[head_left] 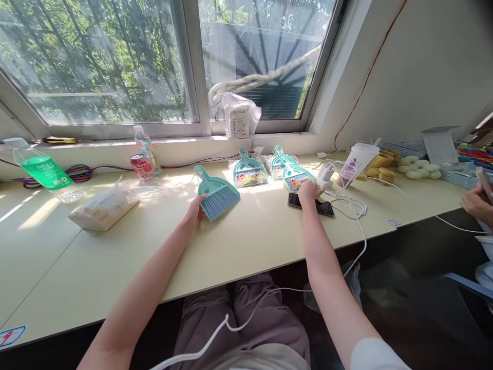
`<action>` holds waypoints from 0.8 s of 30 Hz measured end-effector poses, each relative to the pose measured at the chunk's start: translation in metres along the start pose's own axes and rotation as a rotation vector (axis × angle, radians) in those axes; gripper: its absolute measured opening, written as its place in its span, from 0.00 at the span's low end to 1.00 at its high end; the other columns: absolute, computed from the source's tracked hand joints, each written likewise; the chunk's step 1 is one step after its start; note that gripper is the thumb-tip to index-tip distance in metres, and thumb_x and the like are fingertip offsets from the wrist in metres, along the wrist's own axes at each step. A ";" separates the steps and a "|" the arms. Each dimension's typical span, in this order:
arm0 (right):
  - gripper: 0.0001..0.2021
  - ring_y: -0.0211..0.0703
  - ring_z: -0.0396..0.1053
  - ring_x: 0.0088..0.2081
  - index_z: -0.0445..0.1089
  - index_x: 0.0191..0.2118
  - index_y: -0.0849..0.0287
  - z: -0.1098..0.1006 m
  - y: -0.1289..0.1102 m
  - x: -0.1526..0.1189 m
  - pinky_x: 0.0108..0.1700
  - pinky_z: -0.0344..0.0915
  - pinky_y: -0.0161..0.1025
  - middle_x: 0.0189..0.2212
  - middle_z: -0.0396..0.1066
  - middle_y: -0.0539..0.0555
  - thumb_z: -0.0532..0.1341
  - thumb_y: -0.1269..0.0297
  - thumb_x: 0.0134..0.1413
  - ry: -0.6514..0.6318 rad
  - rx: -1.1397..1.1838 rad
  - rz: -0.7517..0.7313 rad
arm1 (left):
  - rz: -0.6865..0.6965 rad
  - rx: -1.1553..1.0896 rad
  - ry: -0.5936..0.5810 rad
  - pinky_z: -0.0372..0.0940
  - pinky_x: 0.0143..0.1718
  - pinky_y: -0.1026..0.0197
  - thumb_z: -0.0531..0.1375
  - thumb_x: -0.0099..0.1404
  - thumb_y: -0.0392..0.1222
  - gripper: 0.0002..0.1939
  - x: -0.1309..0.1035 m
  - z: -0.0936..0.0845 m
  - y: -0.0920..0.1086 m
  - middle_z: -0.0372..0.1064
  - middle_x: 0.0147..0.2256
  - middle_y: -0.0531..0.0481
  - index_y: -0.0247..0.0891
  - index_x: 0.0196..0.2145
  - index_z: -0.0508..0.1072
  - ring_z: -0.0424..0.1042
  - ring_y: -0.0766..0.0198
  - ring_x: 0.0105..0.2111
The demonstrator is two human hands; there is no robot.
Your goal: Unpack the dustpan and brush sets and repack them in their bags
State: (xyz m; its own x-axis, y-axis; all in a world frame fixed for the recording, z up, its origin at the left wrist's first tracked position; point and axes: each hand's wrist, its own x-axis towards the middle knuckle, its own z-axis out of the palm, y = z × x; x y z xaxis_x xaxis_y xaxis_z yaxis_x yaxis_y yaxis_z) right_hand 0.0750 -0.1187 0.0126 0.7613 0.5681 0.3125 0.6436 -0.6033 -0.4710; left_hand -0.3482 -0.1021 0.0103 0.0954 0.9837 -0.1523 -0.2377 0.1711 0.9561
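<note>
My left hand (194, 209) is closed on the lower left edge of a mint-green dustpan (207, 181) with a grey-bristled brush (220, 202) nested in it. The set leans up from the table, without a visible wrapper. My right hand (309, 191) reaches across a dark phone (324, 207) and grips the lower right corner of a bagged dustpan-and-brush set (296, 176) with a printed label. Its fingertips are partly hidden. Two more bagged sets, one in the middle (248, 170) and one behind on the right (278, 160), lie near the wall.
Left are a tissue pack (102, 208), a green-labelled bottle (46, 172), a drink can (140, 165) and a clear bottle (143, 144). A white charger (325, 176), tangled cables (354, 208) and a lidded cup (356, 162) stand right. Another person's hand (477, 203) shows at far right.
</note>
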 end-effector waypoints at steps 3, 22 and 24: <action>0.22 0.59 0.68 0.51 0.75 0.48 0.65 -0.018 -0.017 -0.010 0.56 0.53 0.58 0.45 0.74 0.69 0.45 0.68 0.62 0.141 0.167 -0.002 | -0.019 -0.007 -0.004 0.68 0.27 0.62 0.61 0.56 0.50 0.15 -0.001 0.001 -0.001 0.73 0.32 0.47 0.37 0.37 0.71 0.73 0.61 0.28; 0.18 0.43 0.55 0.66 0.67 0.57 0.33 -0.011 -0.135 -0.212 0.71 0.43 0.52 0.59 0.66 0.39 0.54 0.52 0.63 -0.781 0.713 -1.034 | 0.117 -0.055 -0.175 0.66 0.31 0.62 0.67 0.50 0.47 0.16 -0.007 0.000 0.000 0.72 0.26 0.50 0.36 0.33 0.71 0.72 0.63 0.27; 0.18 0.44 0.51 0.68 0.69 0.56 0.36 -0.006 -0.135 -0.207 0.72 0.34 0.54 0.61 0.63 0.40 0.48 0.54 0.67 -0.734 0.720 -1.113 | 0.118 -0.067 -0.161 0.66 0.31 0.62 0.66 0.48 0.42 0.13 -0.009 0.002 0.001 0.71 0.25 0.52 0.36 0.31 0.70 0.71 0.64 0.26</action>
State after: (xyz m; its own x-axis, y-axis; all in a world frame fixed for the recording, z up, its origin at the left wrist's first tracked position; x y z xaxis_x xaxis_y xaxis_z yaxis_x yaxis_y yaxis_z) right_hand -0.1692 -0.1578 0.0165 -0.4193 0.8125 0.4050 0.5074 0.5797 -0.6376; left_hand -0.3477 -0.1104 0.0129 0.2148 0.9766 0.0068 -0.3201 0.0638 0.9453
